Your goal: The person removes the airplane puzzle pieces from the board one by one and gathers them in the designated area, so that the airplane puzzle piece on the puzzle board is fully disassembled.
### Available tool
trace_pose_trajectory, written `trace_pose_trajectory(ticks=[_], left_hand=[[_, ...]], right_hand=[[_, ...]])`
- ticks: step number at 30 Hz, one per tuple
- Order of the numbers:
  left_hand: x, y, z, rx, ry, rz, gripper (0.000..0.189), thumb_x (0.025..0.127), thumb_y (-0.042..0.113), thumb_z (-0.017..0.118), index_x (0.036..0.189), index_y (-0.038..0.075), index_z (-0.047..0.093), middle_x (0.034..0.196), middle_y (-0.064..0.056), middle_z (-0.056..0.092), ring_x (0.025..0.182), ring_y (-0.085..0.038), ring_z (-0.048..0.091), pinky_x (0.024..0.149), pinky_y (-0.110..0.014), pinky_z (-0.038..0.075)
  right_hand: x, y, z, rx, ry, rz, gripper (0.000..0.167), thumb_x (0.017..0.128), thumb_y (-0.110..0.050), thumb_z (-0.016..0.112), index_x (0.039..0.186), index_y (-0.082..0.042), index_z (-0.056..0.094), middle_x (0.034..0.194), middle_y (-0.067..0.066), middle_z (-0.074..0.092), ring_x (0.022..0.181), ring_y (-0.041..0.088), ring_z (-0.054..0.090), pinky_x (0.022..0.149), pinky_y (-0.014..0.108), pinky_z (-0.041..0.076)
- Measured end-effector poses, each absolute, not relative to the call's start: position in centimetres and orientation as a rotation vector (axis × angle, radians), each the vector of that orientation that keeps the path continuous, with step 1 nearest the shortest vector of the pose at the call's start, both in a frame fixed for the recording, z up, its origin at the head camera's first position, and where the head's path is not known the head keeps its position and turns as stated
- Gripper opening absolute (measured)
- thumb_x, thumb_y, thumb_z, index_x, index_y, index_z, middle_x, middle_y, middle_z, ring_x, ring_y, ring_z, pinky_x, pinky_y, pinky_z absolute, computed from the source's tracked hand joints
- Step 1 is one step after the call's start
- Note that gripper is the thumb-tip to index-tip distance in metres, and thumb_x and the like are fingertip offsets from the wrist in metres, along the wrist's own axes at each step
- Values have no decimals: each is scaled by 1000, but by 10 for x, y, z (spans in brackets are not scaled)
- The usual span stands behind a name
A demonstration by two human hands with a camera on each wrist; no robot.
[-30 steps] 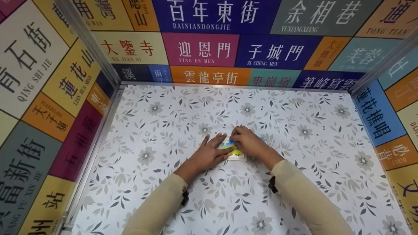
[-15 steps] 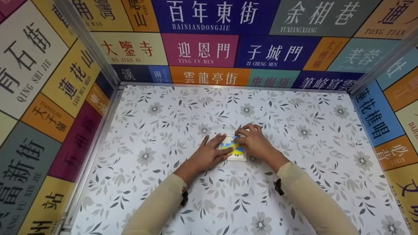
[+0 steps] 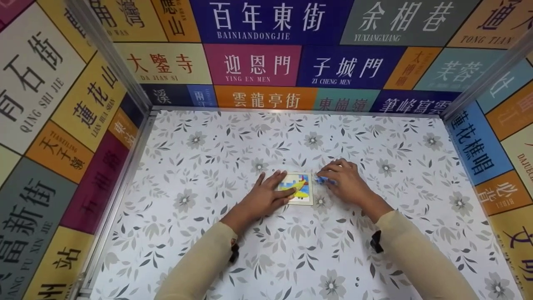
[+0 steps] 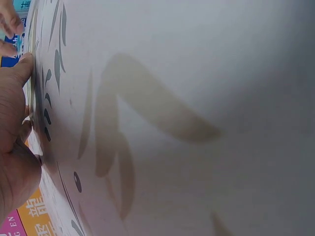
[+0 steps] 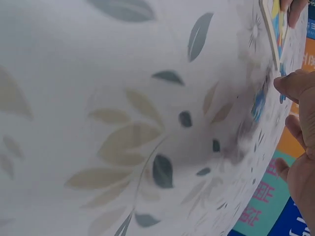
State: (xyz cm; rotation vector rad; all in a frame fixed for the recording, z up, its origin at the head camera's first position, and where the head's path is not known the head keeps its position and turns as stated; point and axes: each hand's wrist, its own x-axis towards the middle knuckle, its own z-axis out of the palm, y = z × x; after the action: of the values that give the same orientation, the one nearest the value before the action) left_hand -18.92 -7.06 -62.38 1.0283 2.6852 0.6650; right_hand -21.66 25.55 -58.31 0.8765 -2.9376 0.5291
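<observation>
The right hand is now shifted rightward, its bent fingers at blue pieces, grip unclear; near frame centre, the puzzle board is best kept steadied by the left hand, fingers spread.

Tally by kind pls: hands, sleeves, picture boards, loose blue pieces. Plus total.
Hands: 2 (left hand, right hand)
Sleeves: 2 (left sleeve, right sleeve)
Picture boards: 1 (airplane board)
Loose blue pieces: 2 that I can make out; the right hand may hide more
Total: 7 visible
</observation>
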Motion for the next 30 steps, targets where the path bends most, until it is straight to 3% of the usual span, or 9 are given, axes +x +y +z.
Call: trace_pose_trajectory(ticks=[30], left_hand=[[-188,-71,-622,1017,2663,710,50,118,45,49,165,31,53,186,-13,20,174,-35,16,140,-68,5]], right_hand=[[-215,320,-587,721,-2943,636,39,96,-2,82,134,-12,79,135,14,78,123,41,60,103,79,42]])
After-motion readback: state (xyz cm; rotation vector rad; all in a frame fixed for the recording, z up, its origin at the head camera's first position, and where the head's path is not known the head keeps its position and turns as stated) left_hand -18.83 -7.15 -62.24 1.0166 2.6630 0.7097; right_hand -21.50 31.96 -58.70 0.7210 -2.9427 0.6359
